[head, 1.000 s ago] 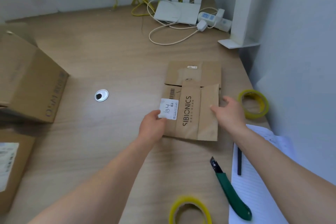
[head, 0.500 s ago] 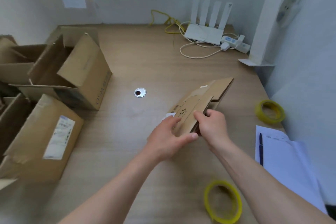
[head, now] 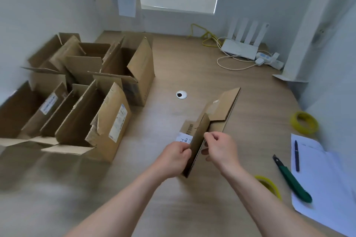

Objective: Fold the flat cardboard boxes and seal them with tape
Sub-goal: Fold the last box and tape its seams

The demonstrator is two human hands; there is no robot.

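I see both hands at the near end of a flattened cardboard box (head: pixel 212 121), which stands tilted up on edge over the wooden desk (head: pixel 192 208) and runs away from the hands toward the far right. My left hand (head: pixel 173 158) has its fingers curled, pinching the panel's near edge just beside a white handwritten label (head: pixel 184 138); my right hand (head: pixel 219 146) pinches the same edge from the other side, fingers bent around it. Right of the right hand lie a green utility knife (head: pixel 292 181), a yellow tape roll (head: pixel 268 184) just below that forearm, and a pen (head: pixel 296 156) on white paper (head: pixel 323 188). A second yellow tape roll (head: pixel 304 122) sits farther right. Opened cartons (head: pixel 107 106) stand well left of the left hand.
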